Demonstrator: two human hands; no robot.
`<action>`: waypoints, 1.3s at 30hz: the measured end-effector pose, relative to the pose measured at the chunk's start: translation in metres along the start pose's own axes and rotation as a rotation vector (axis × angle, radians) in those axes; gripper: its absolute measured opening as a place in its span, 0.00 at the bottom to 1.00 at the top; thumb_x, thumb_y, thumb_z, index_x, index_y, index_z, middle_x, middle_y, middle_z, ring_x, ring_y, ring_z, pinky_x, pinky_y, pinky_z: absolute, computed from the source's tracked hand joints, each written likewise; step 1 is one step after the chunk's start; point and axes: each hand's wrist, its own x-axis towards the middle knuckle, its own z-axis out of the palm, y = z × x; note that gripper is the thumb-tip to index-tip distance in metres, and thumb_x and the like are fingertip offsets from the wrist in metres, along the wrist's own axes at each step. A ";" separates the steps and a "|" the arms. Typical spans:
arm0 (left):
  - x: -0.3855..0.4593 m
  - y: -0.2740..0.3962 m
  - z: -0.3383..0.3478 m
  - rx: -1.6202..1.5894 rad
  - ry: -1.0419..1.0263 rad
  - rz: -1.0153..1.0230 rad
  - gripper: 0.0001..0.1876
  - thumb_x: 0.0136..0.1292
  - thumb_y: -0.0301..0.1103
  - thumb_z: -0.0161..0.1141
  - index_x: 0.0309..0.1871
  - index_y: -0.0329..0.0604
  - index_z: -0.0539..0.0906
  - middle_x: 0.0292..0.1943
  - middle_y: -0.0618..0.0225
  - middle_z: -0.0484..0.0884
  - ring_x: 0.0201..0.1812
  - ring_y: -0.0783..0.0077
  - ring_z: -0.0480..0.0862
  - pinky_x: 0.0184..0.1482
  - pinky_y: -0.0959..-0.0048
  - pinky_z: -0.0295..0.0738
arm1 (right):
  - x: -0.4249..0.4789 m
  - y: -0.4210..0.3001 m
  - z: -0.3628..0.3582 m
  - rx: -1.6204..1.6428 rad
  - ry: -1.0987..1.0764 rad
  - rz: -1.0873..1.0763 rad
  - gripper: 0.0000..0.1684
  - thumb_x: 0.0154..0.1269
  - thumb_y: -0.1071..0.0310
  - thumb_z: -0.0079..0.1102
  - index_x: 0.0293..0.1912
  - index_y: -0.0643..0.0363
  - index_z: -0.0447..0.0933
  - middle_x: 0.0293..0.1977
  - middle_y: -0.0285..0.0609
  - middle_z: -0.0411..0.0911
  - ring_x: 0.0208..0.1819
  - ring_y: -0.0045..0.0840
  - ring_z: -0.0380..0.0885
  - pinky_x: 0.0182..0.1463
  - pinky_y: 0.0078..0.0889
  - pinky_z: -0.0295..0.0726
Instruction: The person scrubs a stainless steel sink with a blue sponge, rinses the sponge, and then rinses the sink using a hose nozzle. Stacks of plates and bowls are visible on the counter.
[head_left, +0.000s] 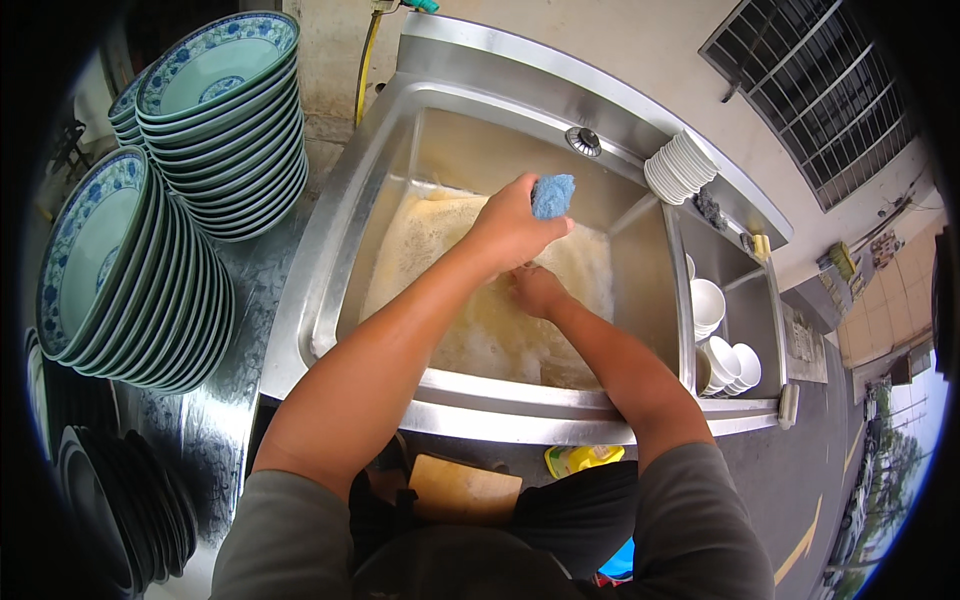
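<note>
My left hand (514, 225) is closed around a blue scrubbing pad or cloth (553, 196), which sticks out past the thumb and fingers. It is held over a stainless-steel sink basin (645, 300) of cloudy, foamy water (480, 337). Just below it, my right hand (538, 291) is close to the water surface, curled, with its fingertips near the left hand's heel. Its fingers are partly hidden, and whether they grip anything cannot be seen.
Tall stacks of blue-patterned bowls (225, 142) and dark dishes (127, 510) stand on the metal table at left. White saucers (679, 169) and a sink strainer (583, 141) rest on the back ledge. White bowls (709, 304) sit in the right basin. A wooden stool (465, 487) is below.
</note>
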 end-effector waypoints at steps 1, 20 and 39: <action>0.001 0.000 0.000 0.001 0.003 0.002 0.37 0.62 0.42 0.73 0.69 0.31 0.72 0.58 0.53 0.82 0.58 0.61 0.83 0.61 0.65 0.76 | -0.005 -0.006 0.004 0.040 0.021 -0.023 0.21 0.64 0.62 0.58 0.52 0.63 0.81 0.52 0.59 0.82 0.54 0.47 0.82 0.61 0.48 0.78; 0.012 -0.028 0.028 0.022 0.161 0.208 0.30 0.52 0.33 0.74 0.57 0.34 0.74 0.48 0.45 0.83 0.53 0.42 0.84 0.54 0.54 0.77 | -0.012 -0.021 0.031 0.056 0.013 -0.264 0.24 0.73 0.65 0.48 0.64 0.62 0.75 0.65 0.62 0.75 0.69 0.54 0.71 0.73 0.50 0.70; 0.024 -0.041 0.034 -0.003 0.169 0.288 0.32 0.48 0.32 0.75 0.55 0.35 0.72 0.50 0.43 0.81 0.55 0.39 0.82 0.55 0.53 0.76 | 0.004 -0.012 0.043 0.023 -0.004 -0.123 0.22 0.65 0.63 0.57 0.56 0.58 0.82 0.54 0.60 0.83 0.58 0.53 0.80 0.62 0.57 0.78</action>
